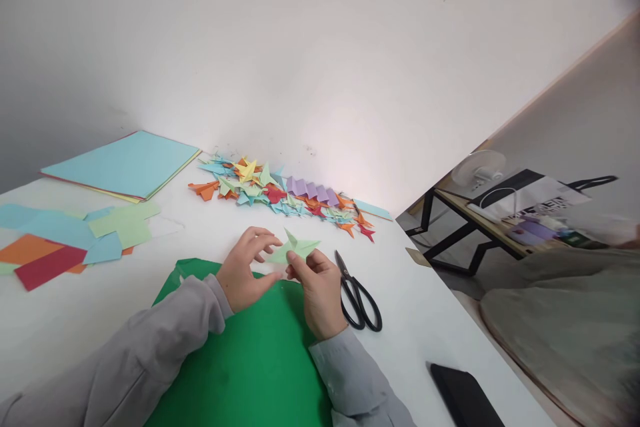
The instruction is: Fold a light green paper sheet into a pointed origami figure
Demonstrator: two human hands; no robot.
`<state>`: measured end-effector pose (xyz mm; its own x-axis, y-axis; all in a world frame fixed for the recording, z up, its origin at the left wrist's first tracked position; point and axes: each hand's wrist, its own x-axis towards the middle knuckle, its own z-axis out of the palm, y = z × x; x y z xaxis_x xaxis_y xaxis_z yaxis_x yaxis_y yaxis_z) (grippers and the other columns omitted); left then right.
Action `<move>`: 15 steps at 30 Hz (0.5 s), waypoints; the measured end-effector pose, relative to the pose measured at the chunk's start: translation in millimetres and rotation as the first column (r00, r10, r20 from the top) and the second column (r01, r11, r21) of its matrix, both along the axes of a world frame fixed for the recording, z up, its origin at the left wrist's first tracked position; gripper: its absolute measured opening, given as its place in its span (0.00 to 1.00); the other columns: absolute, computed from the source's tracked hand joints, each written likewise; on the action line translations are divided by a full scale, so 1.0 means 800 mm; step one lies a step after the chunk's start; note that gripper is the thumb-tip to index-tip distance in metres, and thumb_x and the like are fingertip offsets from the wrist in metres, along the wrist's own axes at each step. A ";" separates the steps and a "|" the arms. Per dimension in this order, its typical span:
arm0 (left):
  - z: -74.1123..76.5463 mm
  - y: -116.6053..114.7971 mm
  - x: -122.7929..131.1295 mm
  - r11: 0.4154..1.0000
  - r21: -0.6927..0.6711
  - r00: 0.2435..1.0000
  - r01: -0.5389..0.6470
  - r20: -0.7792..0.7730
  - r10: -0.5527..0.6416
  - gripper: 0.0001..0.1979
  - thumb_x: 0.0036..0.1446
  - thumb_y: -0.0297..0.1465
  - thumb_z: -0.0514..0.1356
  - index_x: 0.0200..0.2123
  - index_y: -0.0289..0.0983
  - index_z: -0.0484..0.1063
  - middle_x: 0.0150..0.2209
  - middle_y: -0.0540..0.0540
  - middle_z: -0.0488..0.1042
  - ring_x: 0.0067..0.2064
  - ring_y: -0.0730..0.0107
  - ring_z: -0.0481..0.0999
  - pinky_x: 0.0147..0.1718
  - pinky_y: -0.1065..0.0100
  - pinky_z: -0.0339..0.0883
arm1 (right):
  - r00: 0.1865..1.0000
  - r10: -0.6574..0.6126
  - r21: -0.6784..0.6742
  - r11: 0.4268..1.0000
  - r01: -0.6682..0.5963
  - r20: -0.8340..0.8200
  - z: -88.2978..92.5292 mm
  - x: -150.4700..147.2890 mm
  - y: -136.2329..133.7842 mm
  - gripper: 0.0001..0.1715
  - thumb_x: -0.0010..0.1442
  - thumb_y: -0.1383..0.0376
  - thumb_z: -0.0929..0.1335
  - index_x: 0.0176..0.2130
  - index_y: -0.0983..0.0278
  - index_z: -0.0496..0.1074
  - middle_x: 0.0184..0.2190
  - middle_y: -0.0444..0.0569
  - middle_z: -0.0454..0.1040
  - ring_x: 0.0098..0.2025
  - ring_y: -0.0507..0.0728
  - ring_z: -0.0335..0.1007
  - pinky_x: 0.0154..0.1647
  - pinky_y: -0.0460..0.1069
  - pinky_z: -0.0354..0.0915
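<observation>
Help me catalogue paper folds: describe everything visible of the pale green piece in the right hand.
The pale green piece looks like creased paper, folded into pointed arms, one tip jutting upward. The right hand pinches and partly hides it, off the table. The left hand sits open beside it; whether it touches is unclear.

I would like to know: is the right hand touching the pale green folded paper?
Touching. The head view shows the right hand with its thumb against the pale green folded paper, holding it.
</observation>
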<state>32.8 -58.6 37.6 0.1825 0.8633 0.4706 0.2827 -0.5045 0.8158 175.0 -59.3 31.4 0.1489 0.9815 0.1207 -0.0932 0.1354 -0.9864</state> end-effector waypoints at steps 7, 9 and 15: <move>-0.007 0.003 0.001 0.992 0.102 0.997 0.074 -0.021 -0.073 0.08 0.48 0.20 0.56 0.32 0.36 0.70 0.32 0.45 0.68 0.34 0.71 0.69 0.28 0.72 0.65 | 0.987 0.108 -0.118 0.985 -0.122 -0.116 0.003 -0.008 -0.003 0.11 0.44 0.62 0.73 0.24 0.66 0.70 0.16 0.40 0.66 0.20 0.49 0.60 0.21 0.45 0.57; -0.009 0.005 0.001 0.988 0.135 0.997 0.074 0.006 -0.076 0.08 0.47 0.20 0.56 0.32 0.35 0.71 0.32 0.45 0.70 0.34 0.70 0.70 0.28 0.71 0.66 | 0.979 0.131 -0.146 0.977 -0.155 -0.158 0.004 -0.008 -0.004 0.11 0.44 0.62 0.73 0.24 0.67 0.71 0.16 0.41 0.67 0.20 0.48 0.60 0.21 0.45 0.55; -0.009 0.005 0.001 0.991 0.101 0.995 0.088 0.045 -0.093 0.08 0.47 0.23 0.58 0.31 0.36 0.75 0.31 0.44 0.72 0.31 0.71 0.71 0.26 0.72 0.65 | 0.949 0.170 -0.207 0.951 -0.228 -0.265 0.005 -0.006 -0.003 0.10 0.43 0.63 0.73 0.23 0.66 0.70 0.14 0.40 0.67 0.18 0.47 0.57 0.20 0.44 0.54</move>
<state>33.3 -54.8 30.5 0.2321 0.7930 0.5633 0.1931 -0.6051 0.7724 170.5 -61.9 35.3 -0.0563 0.9900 -0.1293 -0.3333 -0.1407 -0.9323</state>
